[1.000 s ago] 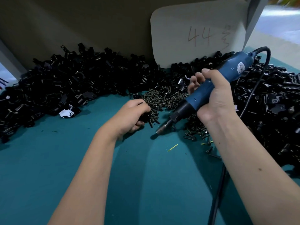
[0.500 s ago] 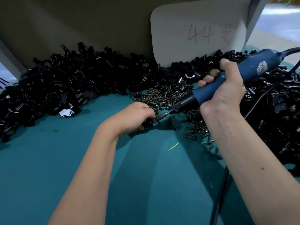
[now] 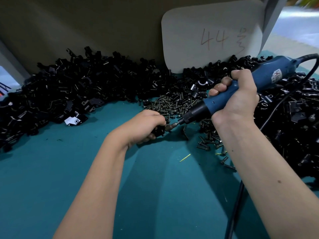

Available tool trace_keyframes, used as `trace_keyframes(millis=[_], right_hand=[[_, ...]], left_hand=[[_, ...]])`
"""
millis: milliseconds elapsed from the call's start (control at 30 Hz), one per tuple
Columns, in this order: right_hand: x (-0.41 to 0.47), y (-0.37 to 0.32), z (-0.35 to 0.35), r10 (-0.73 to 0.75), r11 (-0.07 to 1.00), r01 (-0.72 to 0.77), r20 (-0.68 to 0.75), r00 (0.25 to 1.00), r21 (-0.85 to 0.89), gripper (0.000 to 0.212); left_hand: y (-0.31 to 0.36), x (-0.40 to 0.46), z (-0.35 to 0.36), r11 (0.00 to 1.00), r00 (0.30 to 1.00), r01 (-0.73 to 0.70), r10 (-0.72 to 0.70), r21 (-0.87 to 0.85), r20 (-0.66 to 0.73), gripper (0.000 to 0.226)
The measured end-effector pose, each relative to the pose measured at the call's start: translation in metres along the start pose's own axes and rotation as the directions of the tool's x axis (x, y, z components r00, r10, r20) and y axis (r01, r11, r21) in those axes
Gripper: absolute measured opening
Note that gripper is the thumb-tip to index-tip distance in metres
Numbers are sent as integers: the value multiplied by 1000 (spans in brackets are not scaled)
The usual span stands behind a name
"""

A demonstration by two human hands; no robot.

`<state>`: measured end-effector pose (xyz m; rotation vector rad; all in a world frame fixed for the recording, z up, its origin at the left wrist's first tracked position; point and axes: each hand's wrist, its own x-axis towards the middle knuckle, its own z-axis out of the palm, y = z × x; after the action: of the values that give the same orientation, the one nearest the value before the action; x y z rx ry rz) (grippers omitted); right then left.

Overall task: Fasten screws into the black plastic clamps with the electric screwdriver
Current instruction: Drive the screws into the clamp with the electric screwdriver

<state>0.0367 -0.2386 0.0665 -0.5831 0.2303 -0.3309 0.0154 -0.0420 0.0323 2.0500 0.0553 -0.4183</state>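
Left hand (image 3: 145, 125) at frame centre, fingers curled round a black plastic clamp (image 3: 159, 131) on the teal table (image 3: 51, 178). Right hand (image 3: 236, 100) grips the blue electric screwdriver (image 3: 241, 87), bit tip at the clamp. Loose screws (image 3: 172, 105) piled just behind; clamp heap (image 3: 69, 88) across upper left, more clamps at right. White card (image 3: 212, 35) marked 44, top right.

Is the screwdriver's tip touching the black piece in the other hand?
Touching. The head view shows the electric screwdriver tip meeting the black clamp held in the left hand, with no gap visible.
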Motion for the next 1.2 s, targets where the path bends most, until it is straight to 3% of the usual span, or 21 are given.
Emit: trace_keyframes(millis=[867,1033,1200], right_hand=[[-4,-2,3,-4,1000,4,27,1000,18,25],[-8,-5,8,-22,1000,20,106,994,20,25],[-9,-7,11,-62,998,62,80,995,-1,25]], left_hand=[[-2,2,0,999,999,16,-14,-49,44,22],[-4,2,-1,991,984,96,-80,-92,157,15],[-6,5,3,989,995,61,-50,-131,88,14]])
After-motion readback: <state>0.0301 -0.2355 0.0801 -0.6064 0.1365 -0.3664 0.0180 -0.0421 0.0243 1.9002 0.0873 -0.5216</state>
